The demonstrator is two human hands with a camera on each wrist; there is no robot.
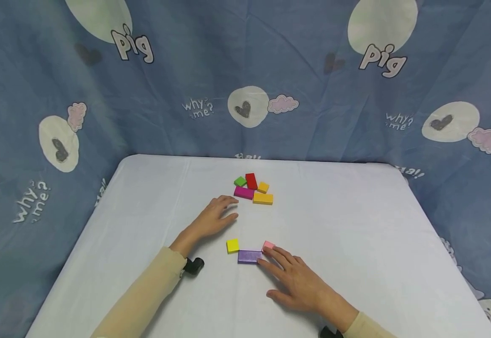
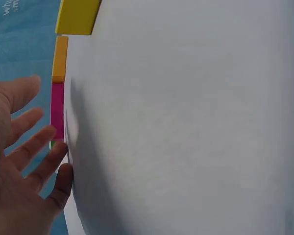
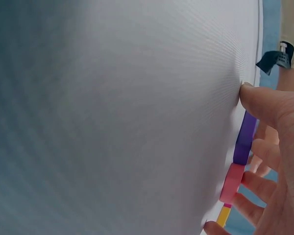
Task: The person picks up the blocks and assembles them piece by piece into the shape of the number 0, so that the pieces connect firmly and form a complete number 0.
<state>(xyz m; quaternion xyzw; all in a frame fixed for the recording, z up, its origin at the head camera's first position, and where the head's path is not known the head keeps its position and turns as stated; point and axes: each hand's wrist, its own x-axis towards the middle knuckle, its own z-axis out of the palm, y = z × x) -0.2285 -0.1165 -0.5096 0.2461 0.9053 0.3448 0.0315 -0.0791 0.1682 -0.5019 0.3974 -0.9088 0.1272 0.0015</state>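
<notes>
Pink block: on the white table (image 1: 334, 225), at the upper right corner of the purple block (image 1: 249, 257); the pink block (image 1: 268, 244) is partly covered by fingertips in the head view.
Purple block: lies flat, a yellow block (image 1: 232, 246) at its upper left corner.
Right hand: the right hand (image 1: 298, 284) has its fingers spread at the pink and purple blocks, thumb apart, pinching nothing; whether the fingertips press, I cannot tell.
Left hand: the left hand (image 1: 212, 218) is loosely spread, holding nothing, near the magenta block (image 1: 243, 192).
Far cluster: magenta beside an orange bar (image 1: 263, 199), with a green block (image 1: 240, 181), red block (image 1: 251, 181) and small orange block (image 1: 263, 187) behind.
Corner risk: a brush from the right fingers could skew the pink block or open its corner contact.
Cluster risk: the left fingertips, swept inward, might knock the magenta block out of line.
Right wrist view: shows the pink block's side face, which the head view lacks.
Left wrist view: shows all five left digits apart; the red block appears only from the head.
</notes>
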